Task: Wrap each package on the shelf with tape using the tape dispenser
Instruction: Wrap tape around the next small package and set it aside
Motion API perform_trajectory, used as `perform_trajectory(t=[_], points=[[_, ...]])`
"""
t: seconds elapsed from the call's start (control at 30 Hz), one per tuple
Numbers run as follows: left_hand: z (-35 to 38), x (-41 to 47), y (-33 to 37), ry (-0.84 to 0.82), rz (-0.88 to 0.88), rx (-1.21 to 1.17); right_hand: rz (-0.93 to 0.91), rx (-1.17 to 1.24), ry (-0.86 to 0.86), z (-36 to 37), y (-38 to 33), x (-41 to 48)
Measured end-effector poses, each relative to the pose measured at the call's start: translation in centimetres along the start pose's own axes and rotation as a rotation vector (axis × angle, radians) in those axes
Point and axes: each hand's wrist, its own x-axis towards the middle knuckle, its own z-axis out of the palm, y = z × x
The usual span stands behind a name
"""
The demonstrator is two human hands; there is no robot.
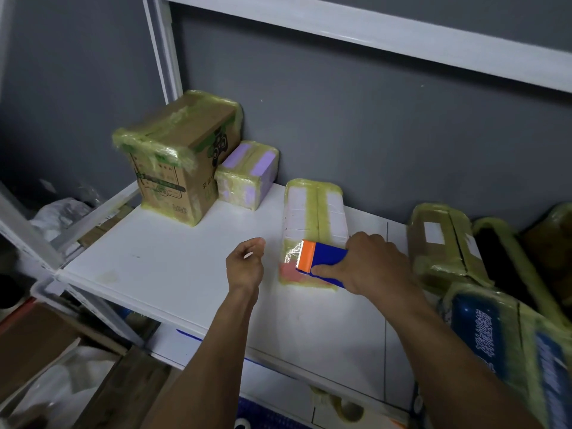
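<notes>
Pressing the tape dispenser (325,260) on the near end of the white package (312,212), flat on the shelf (173,267), to make tape stick. Holding it tight in the right grip (374,264) for steering. Hovering the left grip (244,264), loose and empty, just beside, likely ready for steadying.

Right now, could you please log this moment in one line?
right hand grips tape dispenser on white package near end | left hand loosely curled beside it

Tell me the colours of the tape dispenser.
The tape dispenser is blue with an orange cutter end, best seen in the head view.
</notes>
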Motion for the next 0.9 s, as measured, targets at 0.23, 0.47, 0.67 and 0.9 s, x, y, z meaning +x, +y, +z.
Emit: perform_trajectory(t=[0.23, 0.47, 0.67, 0.9], points=[[1.9, 0.2, -0.9, -0.057, 0.062, 0.093, -0.006, -0.008, -0.021, 0.1, -0.4, 1.0], [2.0, 0.9, -2.0, -0.052, 0.078, 0.084, 0.005, -0.002, -0.059, -0.1, 0.2, 1.8], [2.0, -1.6, -1.2, -0.278, 0.172, 0.123, 0.006, 0.004, -0.047, 0.2, 0.4, 2.6], [0.0, -1.6, -1.1, -0.538, 0.248, 0.094, -0.006, 0.02, -0.048, 0.3, 0.5, 2.6]])
